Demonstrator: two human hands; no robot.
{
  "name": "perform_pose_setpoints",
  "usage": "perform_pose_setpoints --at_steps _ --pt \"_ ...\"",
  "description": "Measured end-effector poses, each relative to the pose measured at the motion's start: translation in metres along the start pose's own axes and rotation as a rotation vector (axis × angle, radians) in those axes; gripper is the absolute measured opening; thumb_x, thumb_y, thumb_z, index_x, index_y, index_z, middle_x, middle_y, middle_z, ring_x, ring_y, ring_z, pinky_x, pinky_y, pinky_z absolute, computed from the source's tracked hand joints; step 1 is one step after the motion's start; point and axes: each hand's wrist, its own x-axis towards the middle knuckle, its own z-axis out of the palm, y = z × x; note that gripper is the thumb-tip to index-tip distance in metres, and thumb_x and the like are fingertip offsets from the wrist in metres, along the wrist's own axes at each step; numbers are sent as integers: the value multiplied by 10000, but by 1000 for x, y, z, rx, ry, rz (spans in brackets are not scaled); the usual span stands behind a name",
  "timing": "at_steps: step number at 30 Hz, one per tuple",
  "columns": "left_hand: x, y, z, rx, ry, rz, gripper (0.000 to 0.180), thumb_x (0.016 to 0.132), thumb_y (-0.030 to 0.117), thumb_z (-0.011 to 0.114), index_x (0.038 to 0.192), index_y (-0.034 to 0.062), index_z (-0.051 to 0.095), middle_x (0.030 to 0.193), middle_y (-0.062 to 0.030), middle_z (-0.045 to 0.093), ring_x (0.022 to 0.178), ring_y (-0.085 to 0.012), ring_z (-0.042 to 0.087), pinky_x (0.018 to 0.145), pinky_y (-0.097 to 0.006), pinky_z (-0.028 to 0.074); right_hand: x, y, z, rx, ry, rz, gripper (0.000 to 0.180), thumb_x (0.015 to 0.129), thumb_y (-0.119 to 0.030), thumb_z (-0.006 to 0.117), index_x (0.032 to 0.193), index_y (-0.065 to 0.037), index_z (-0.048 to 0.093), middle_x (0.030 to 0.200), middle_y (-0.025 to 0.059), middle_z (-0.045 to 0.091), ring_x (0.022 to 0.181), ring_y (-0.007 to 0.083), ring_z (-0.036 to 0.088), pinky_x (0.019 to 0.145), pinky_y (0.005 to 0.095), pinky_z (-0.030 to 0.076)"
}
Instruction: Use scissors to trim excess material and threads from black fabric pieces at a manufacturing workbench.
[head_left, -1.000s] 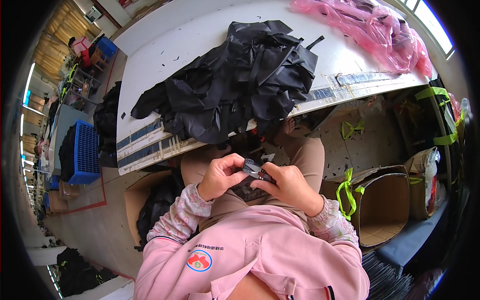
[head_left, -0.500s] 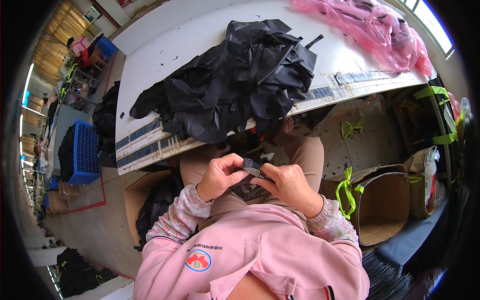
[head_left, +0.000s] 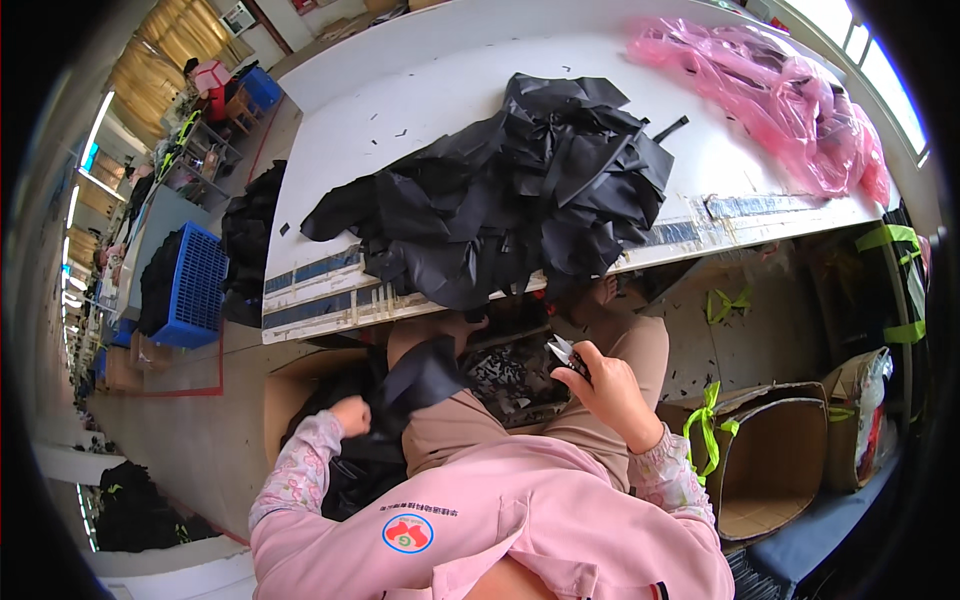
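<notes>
My right hand [head_left: 607, 388] rests over my lap and is closed on small metal snips [head_left: 564, 354], whose blades stick out to the upper left. Beside it a scrap of black fabric [head_left: 510, 375] lies on my thigh. My left hand [head_left: 351, 414] is down at my left side, fisted on a black fabric piece [head_left: 420, 372] that hangs over a cardboard box [head_left: 300, 385] holding more black fabric. A heap of black fabric pieces [head_left: 510, 195] sits on the white table [head_left: 400, 110] in front of me.
Pink plastic sheeting [head_left: 790, 105] lies on the table's far right. An open cardboard box [head_left: 770, 455] with green straps stands at my right. A blue crate [head_left: 195, 290] and dark bundles sit on the floor to the left.
Both hands were together over my lap on the black piece and snips. My left hand has swung down to the left, carrying a black fabric piece over the box; the right stays with the snips.
</notes>
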Motion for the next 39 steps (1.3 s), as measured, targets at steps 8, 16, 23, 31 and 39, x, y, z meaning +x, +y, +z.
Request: perform_pose_setpoints --at_steps 8,16,23,31,39 --pt "-11 40 -54 -478 -238 38 356 857 371 694 803 19 684 761 -54 681 608 -115 597 585 -304 495 11 6 25 -14 32 -45 305 876 -251 670 992 -19 509 705 160 639 645 387 622 555 436 490" --pt "154 74 -233 -905 993 -135 702 774 475 752 1198 -49 553 900 -136 674 621 -178 637 579 -314 524 3 -12 31 167 -56 75 269 827 -222 729 916 -18 577 684 181 613 609 361 610 540 402 473" --pt "193 77 -251 -857 1346 8 192 755 193 758 787 22 678 699 -92 673 648 -196 640 649 -324 505 -17 10 25 167 -57 122 240 848 -219 712 890 -15 593 660 188 592 590 362 586 538 392 462" --pt "43 258 -175 -715 998 801 152 775 37 730 767 36 578 816 -46 514 775 -175 541 731 -295 442 39 -6 27 926 28 412 258 945 -180 594 1156 -33 573 769 25 661 508 40 498 408 208 362" --pt "28 258 -72 -1487 135 726 207 940 208 602 955 3 627 942 -84 630 845 -173 623 819 -305 505 44 1 55 1018 -77 223 281 857 -42 678 1126 17 622 955 9 662 836 60 583 746 234 505"
